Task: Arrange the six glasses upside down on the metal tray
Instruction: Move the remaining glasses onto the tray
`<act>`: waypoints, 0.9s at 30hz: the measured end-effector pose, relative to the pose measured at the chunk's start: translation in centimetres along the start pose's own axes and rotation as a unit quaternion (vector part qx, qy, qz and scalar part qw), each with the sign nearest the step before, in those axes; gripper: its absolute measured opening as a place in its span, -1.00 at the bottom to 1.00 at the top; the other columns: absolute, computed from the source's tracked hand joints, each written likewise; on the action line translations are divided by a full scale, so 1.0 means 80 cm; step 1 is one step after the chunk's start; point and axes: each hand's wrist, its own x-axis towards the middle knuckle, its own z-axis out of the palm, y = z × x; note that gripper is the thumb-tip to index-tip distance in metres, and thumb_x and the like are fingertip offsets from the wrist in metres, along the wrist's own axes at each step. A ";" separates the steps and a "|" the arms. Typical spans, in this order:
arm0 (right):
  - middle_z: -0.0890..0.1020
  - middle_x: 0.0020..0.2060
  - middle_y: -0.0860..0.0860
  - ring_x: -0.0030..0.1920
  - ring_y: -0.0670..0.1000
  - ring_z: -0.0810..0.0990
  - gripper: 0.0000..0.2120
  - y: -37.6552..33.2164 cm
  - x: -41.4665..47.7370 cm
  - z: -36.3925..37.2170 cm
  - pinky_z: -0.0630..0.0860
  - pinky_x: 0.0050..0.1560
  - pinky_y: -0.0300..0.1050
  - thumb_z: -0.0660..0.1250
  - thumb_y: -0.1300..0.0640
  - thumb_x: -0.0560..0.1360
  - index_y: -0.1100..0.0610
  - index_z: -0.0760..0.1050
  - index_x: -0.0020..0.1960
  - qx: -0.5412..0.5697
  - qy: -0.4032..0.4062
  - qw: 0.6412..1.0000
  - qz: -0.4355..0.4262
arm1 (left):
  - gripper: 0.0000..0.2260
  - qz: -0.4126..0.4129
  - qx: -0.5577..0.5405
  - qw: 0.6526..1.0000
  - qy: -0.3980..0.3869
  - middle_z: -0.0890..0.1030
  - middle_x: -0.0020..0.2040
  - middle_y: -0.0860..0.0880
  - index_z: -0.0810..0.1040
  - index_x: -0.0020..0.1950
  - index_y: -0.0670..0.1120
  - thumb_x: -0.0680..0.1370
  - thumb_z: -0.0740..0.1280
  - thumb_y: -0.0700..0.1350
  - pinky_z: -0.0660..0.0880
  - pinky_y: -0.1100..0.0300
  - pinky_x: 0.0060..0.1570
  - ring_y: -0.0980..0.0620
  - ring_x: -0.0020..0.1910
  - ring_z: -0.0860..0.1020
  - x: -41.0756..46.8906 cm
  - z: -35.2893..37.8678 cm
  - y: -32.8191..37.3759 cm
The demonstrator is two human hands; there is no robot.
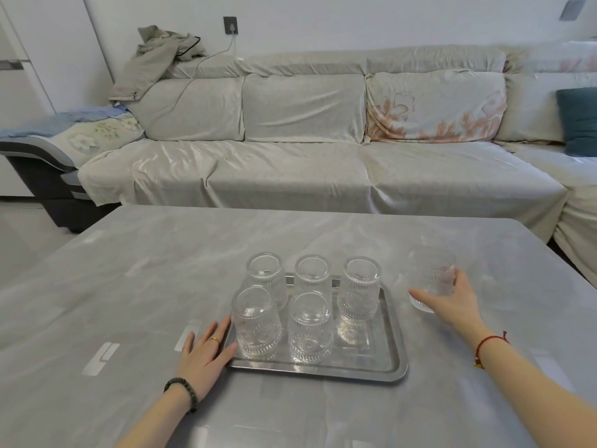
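A: Fingers [206, 342] first: the left hand [202, 363] lies flat and released on the desk [129, 318], its fingertips touching the tray [392, 357] at its near-left edge. It grasps nothing.

B: And the right hand [452, 303]?

A: Right of the tray, wrapped round the sixth glass [431, 282], thumb on the near side, fingers curled round the far-right wall. The glass is blurred, so I cannot say for sure whether it rests on the desk or is just off it.

B: Where are the other glasses [310, 328]?

A: Five stand on the tray, mouth down, bases up: two in the near row, three in the far row. The near-right spot is bare, and I'd judge that is where the sixth belongs.

B: Which way does the sixth point?

A: Its long axis looks roughly upright. Through the blur I cannot tell whether the mouth is up or down.

B: How will it handle?

A: Likely stiff, light, smooth and breakable; the ribbed wall should help the grip. Best held round the middle of the wall, as now, and set down gently, clear of its neighbours.

B: Anything beyond?

A: Only a covered sofa [307, 169] past the desk's far edge.
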 end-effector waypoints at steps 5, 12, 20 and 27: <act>0.55 -0.01 0.02 -0.07 0.03 0.50 -0.49 -0.028 -0.048 -0.036 0.39 -0.05 -0.11 0.55 0.09 0.22 0.03 0.37 0.06 -0.102 -0.120 0.984 -0.089 | -0.21 0.008 0.004 1.000 -0.011 0.14 0.50 0.04 -0.03 0.46 0.05 0.28 -0.11 0.34 -0.24 0.08 0.45 0.13 0.49 -0.03 -0.002 -0.002 0.002; 0.44 0.06 -0.07 0.18 0.02 0.45 -0.29 -0.080 -0.085 -0.061 0.31 0.13 -0.21 0.57 0.05 0.19 0.05 0.36 0.27 -0.231 -0.195 0.944 -0.134 | -0.01 0.024 0.024 0.999 -0.029 0.09 0.51 0.02 -0.09 0.47 0.03 0.12 -0.02 0.45 -0.26 0.06 0.47 0.11 0.50 -0.07 -0.013 -0.013 0.009; 0.48 0.02 -0.02 0.05 -0.01 0.48 -0.37 -0.113 -0.098 -0.020 0.41 0.06 -0.16 0.56 0.02 0.15 0.02 0.37 0.15 -0.272 -0.203 0.919 -0.200 | 0.29 0.040 0.054 0.997 -0.044 0.07 0.52 0.02 -0.16 0.47 0.02 -0.15 -0.11 0.65 -0.26 0.02 0.48 0.11 0.50 -0.07 -0.014 -0.016 0.008; 0.45 0.18 0.06 0.23 0.06 0.36 -0.31 -0.103 -0.103 0.026 0.34 0.18 -0.12 0.51 0.03 0.21 0.04 0.32 0.27 -0.297 -0.217 0.906 -0.212 | 0.10 0.039 0.066 0.996 -0.039 0.07 0.52 0.03 -0.15 0.47 -0.01 0.05 0.03 0.49 -0.25 0.01 0.48 0.12 0.50 -0.07 -0.014 -0.015 0.009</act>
